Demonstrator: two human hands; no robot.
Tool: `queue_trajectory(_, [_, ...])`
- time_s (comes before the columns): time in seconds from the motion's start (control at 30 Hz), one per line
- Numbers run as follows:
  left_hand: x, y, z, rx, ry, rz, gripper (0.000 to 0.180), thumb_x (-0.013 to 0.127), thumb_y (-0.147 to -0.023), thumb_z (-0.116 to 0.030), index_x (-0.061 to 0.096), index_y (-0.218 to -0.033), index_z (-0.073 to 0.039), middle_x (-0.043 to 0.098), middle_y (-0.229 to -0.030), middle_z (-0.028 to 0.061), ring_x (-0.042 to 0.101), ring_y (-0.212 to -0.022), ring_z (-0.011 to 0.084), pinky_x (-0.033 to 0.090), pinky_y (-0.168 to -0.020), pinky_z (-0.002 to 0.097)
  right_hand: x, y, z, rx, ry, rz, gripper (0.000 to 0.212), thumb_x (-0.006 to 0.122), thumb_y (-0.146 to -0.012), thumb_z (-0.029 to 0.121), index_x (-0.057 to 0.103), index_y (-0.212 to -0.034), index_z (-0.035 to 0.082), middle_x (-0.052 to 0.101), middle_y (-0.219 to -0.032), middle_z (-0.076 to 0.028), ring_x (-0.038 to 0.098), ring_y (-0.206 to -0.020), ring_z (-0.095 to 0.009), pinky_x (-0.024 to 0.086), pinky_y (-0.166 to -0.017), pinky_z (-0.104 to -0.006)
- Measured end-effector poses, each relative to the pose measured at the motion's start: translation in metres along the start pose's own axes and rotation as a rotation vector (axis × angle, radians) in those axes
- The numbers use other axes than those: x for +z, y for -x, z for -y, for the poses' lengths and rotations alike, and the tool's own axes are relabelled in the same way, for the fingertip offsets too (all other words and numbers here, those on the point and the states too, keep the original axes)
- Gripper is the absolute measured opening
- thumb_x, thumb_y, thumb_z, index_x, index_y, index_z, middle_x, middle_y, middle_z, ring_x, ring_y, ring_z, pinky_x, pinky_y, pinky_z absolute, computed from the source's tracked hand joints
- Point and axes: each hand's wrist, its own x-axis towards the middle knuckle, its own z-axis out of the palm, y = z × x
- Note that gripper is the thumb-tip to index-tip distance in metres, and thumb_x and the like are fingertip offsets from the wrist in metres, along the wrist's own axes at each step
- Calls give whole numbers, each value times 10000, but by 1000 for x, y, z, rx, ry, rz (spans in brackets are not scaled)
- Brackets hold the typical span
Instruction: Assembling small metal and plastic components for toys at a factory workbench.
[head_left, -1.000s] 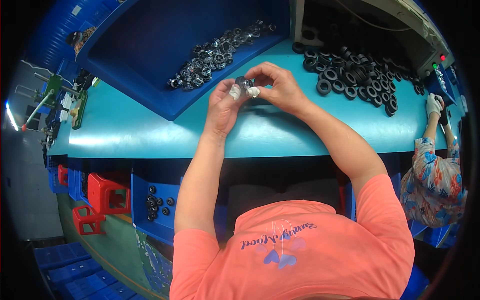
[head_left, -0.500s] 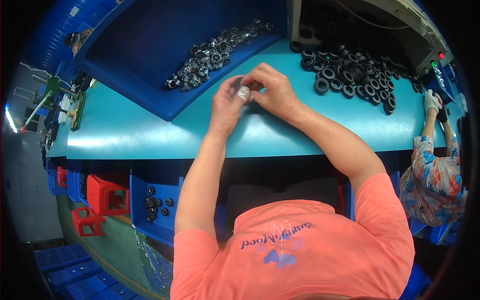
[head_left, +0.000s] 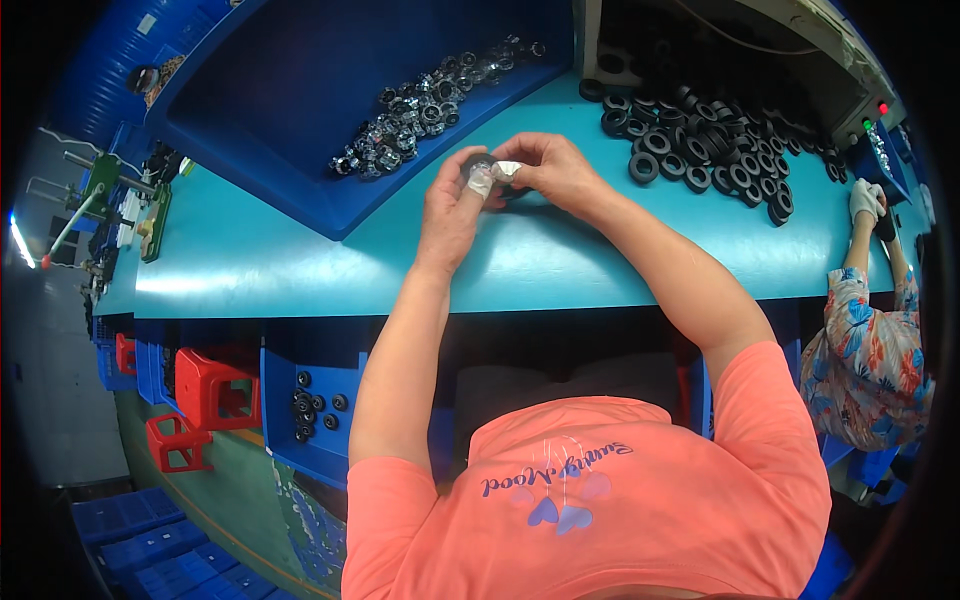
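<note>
My left hand [head_left: 450, 215] is closed around a small dark round part, seemingly a black ring [head_left: 480, 160], above the turquoise table. White tape wraps my left thumb, which presses on the near side of the part. From the right, my right hand [head_left: 560, 175] pinches at the same part, its thumb also wrapped in white. Fingers cover most of the part, so whether a clear piece sits inside it cannot be seen. Close to the left hand, a heap of clear, shiny round pieces [head_left: 430, 112] lies in a big blue tray [head_left: 250, 130].
Many black rings [head_left: 700, 150] are heaped at the table's [head_left: 330, 270] back right. Black wheels [head_left: 305, 405] lie in a blue bin [head_left: 345, 455] below the edge. Red stools [head_left: 215, 390] stand at lower left. At far right a co-worker's gloved hand [head_left: 865, 200] is busy.
My right thumb has shifted and its white wrap now shows. The right hand has come slightly lower and the dark part shows more between the fingers. Both hands stay together.
</note>
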Motion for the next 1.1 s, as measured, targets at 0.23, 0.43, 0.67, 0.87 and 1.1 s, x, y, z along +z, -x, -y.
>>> queue_trajectory(0.23, [-1, 1, 1, -8, -59, -68, 225, 601, -1002, -143, 603, -1215, -69, 670, -945, 40, 620, -718, 94, 548, -598, 258, 7, 6, -1, -39, -168, 69, 266, 715, -866, 75, 649, -1095, -44, 706, -1023, -136, 682, -938, -190, 556, -852, -333])
queue_trajectory(0.43, [-3, 4, -6, -80, -121, -127, 170, 605, -993, -121, 645, -1152, -78, 664, -888, 26, 586, -653, 77, 508, -516, 239, 14, 10, -2, -82, -84, 41, 237, 706, -859, 61, 665, -1070, -40, 709, -1016, -142, 687, -944, -202, 555, -865, -345])
queue_trajectory(0.67, [-2, 2, -6, -37, 5, -123, 227, 575, -996, -106, 670, -1198, -67, 670, -877, 27, 588, -650, 80, 521, -535, 240, 9, 6, 0, -32, -158, 51, 235, 690, -840, 45, 681, -1058, -40, 720, -1002, -137, 690, -940, -195, 553, -865, -333])
queue_trajectory(0.87, [-4, 3, -8, -103, -148, -140, 286, 574, -997, -157, 637, -1261, -66, 684, -989, 37, 642, -779, 103, 529, -594, 248, 8, 5, -3, -54, -79, 63, 282, 686, -843, 76, 668, -1098, -42, 708, -1002, -127, 681, -930, -189, 556, -851, -327])
queue_trajectory(1.1, [-1, 2, -4, 13, -107, 1, 554, 630, -951, -70, 449, -1475, -83, 652, -1140, 37, 610, -934, 104, 525, -730, 253, 3, -1, -5, 71, -256, 77, 382, 692, -872, 180, 640, -1184, -34, 689, -1070, -135, 668, -950, -178, 549, -849, -303])
